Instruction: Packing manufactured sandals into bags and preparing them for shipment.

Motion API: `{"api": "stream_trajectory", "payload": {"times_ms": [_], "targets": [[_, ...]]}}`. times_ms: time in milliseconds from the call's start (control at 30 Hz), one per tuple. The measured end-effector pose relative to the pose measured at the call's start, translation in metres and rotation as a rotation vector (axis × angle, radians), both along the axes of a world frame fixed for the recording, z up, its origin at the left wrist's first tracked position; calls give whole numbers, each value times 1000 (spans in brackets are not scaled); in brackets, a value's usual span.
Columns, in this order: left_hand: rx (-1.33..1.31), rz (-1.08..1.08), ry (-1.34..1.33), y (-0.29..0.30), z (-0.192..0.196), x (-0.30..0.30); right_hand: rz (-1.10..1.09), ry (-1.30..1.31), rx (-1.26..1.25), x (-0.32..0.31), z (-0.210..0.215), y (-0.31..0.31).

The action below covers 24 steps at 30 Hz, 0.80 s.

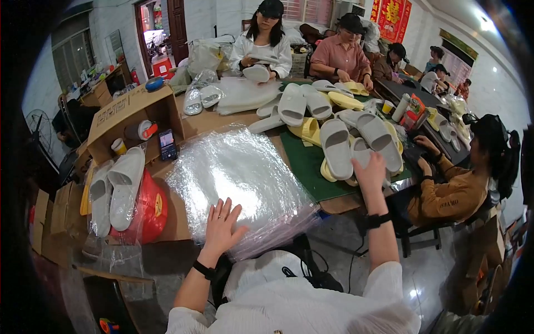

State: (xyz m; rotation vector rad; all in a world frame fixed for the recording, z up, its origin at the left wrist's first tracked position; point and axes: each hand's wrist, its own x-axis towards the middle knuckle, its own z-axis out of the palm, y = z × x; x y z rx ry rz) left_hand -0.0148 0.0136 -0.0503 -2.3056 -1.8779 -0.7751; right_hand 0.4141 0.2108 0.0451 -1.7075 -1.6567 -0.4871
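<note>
My left hand (222,227) lies with fingers spread at the near edge of a wide stack of clear plastic bags (233,167). Out to the right, my right hand (370,173) reaches into a pile of slippers, thumb apart from its fingers. It is over the heel end of a grey slipper (361,149); its fingertips are partly hard to make out. Left of it, another grey slipper (336,146) leans on the pile, and a further grey slipper (380,142) lies to the right. Yellow slippers (307,131) show among them on a green mat (303,167).
At the left, bagged grey slippers (127,183) rest against a red bag (153,209). Behind them a cardboard box (130,114) lies open beside a phone (167,145). Co-workers sit across the table and at the right, one handling a pale slipper (256,73).
</note>
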Motion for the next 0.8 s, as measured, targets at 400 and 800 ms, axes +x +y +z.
{"api": "stream_trajectory", "payload": {"times_ms": [400,800], "targets": [[20,14,-11,-5,0,-3,-177,220,-457,29,3,31],[-20,17,5,-2,-3,1,359,450,-107,-20,-45,141]]}}
